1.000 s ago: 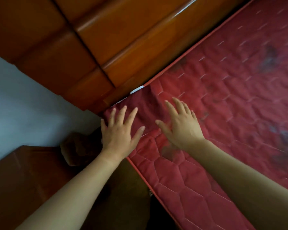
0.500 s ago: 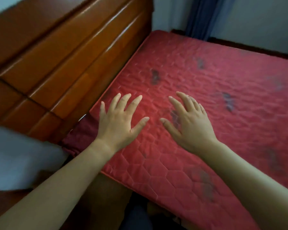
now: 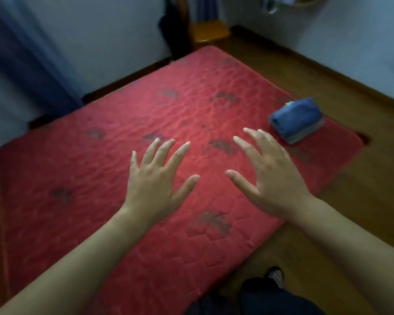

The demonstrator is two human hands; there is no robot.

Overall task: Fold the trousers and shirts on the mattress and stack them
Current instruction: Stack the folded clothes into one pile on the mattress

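A red quilted mattress point(image 3: 82, 183) with dark patches fills the middle of the head view. Near its right corner lies a small stack of folded clothes point(image 3: 297, 120), blue on top with grey layers beneath. My left hand point(image 3: 156, 178) and my right hand point(image 3: 267, 176) are stretched out side by side above the mattress middle, fingers spread and straight, holding nothing. The folded stack is beyond and to the right of my right hand, apart from it. No unfolded clothes show on the mattress.
Wooden floor point(image 3: 350, 212) runs along the mattress's right side. A dark blue curtain point(image 3: 25, 60) hangs at the far left, and a yellow-orange wooden stool point(image 3: 208, 31) stands past the far corner. My dark trouser leg and shoe point(image 3: 274, 275) are at the bottom.
My view has swung right from the wooden headboard to the whole mattress, bringing the folded stack and floor into sight. Both hands stay spread and empty in front of me.
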